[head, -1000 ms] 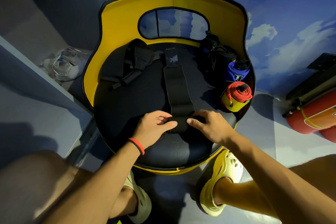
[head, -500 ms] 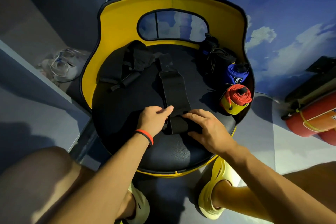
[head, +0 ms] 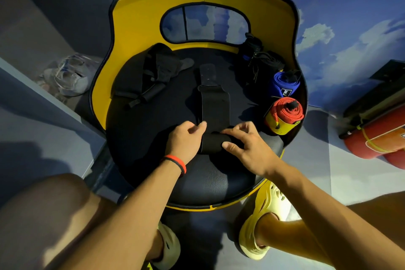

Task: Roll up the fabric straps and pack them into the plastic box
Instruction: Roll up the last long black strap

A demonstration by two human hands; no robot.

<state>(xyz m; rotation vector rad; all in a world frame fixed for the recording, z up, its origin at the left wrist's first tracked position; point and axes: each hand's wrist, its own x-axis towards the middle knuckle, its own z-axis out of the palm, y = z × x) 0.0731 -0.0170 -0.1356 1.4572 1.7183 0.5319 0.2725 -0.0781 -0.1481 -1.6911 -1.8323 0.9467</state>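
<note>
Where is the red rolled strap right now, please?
In the head view, the red rolled strap sits at the right edge of the chair seat, just nearer the person than the blue roll.

Seemingly a gym: red padded bags point(head: 372, 141) by a cloud-painted wall point(head: 341, 15), rolled wraps point(head: 287, 110) on a chair point(head: 135, 19)

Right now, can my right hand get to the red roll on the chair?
Probably yes. The right hand grips the black strap, but the red roll stands close on its right, with only bare seat between them.
</note>
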